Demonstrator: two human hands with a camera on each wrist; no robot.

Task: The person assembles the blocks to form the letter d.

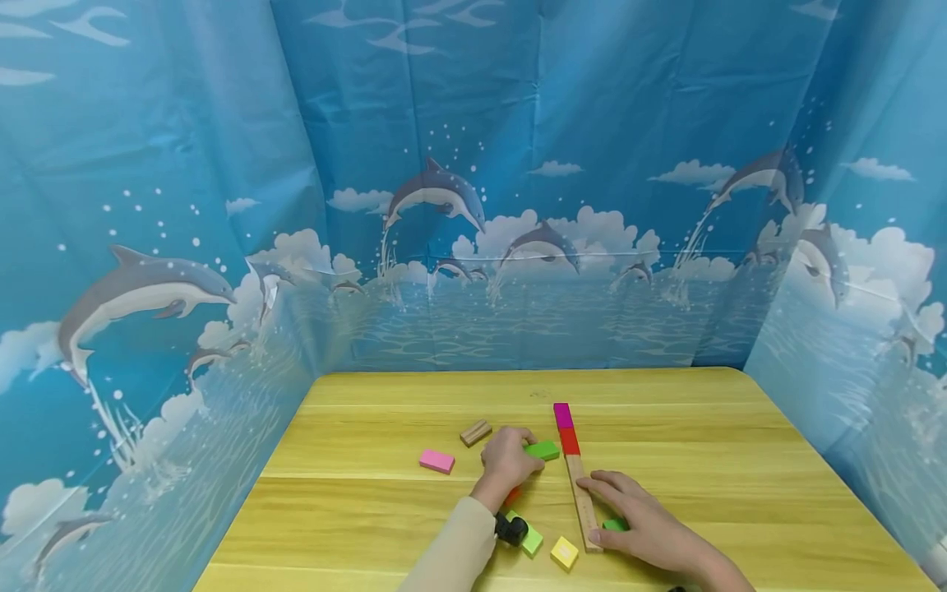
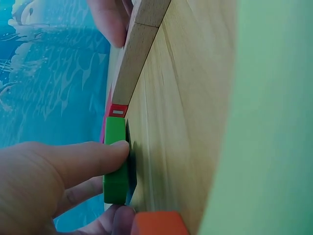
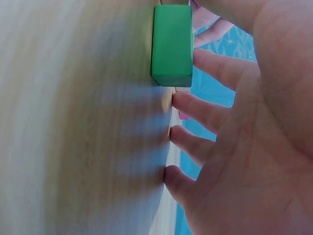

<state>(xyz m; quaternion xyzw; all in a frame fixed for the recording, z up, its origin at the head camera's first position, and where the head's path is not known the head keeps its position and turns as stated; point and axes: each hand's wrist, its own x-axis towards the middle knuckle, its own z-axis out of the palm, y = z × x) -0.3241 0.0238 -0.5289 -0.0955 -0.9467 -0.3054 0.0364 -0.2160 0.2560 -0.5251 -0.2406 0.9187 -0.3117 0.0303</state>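
My left hand (image 1: pixel 510 458) pinches a bright green block (image 1: pixel 546 450), with the thumb across one face in the left wrist view. That block hovers or stands just left of a straight row on the table; a small shadow gap shows beside it. From the far end the row runs magenta block (image 1: pixel 562 415), red block (image 1: pixel 570 441), then plain wooden blocks (image 1: pixel 582 501). My right hand (image 1: pixel 647 530) rests along the row's near part, fingers spread, index finger and thumb touching the wood. Another green block (image 3: pixel 172 46) sits beneath that hand, mostly hidden in the head view.
Loose on the yellow wood-grain table (image 1: pixel 355 510) lie a pink block (image 1: pixel 437 461), a brown striped block (image 1: pixel 476 432), a lime block (image 1: pixel 532 541) and a yellow block (image 1: pixel 565 553). An orange block (image 2: pixel 160 223) is partly behind my left wrist. Dolphin-print curtains (image 1: pixel 473 312) enclose the table.
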